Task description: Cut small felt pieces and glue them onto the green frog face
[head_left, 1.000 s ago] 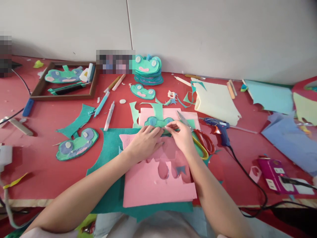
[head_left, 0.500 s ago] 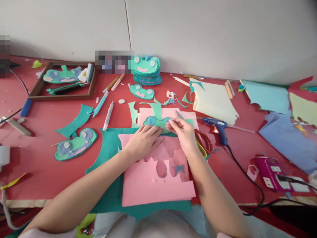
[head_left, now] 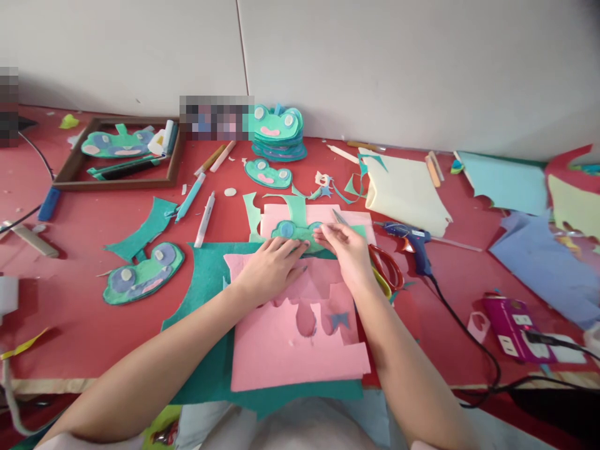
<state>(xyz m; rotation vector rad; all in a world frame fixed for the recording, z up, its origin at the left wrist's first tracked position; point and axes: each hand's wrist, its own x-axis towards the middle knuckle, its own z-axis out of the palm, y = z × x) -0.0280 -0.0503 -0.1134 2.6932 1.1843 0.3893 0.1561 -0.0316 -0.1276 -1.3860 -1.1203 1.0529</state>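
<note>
Felt in the shape of a frog's face, the green face (head_left: pixel 300 233), lies near the middle of the red table (head_left: pixel 140 347), over a pale pink sheet (head_left: pixel 328 211) and just beyond a larger pink sheet (head_left: pixel 281 369) with holes cut in it. The left hand (head_left: pixel 272 267) rests along its near edge, fingers loosely bent and close together, thumb apart from them, seeming to steady rather than grip. The right hand (head_left: pixel 349 251) has thumb and forefinger drawn narrow at the eye on its side; whether anything small is between them, I cannot tell. As for progress, the layered outline and a blue eye disc (head_left: pixel 287 229) are in place, and a second blue patch shows partly behind the right fingertips. No white dot or pink mouth is visible on this face, though the near part is covered, so a mouth may be hidden there. By comparison, the stack of faces (head_left: pixel 278 127) at the back, the small face (head_left: pixel 268 174) before it and the face with purple patches (head_left: pixel 143 275) all carry white dots and pink mouths, so this one looks roughly half made, with those details probably left. Scissors (head_left: pixel 388 267) and a glue gun (head_left: pixel 417 239) lie beside the right hand.
</note>
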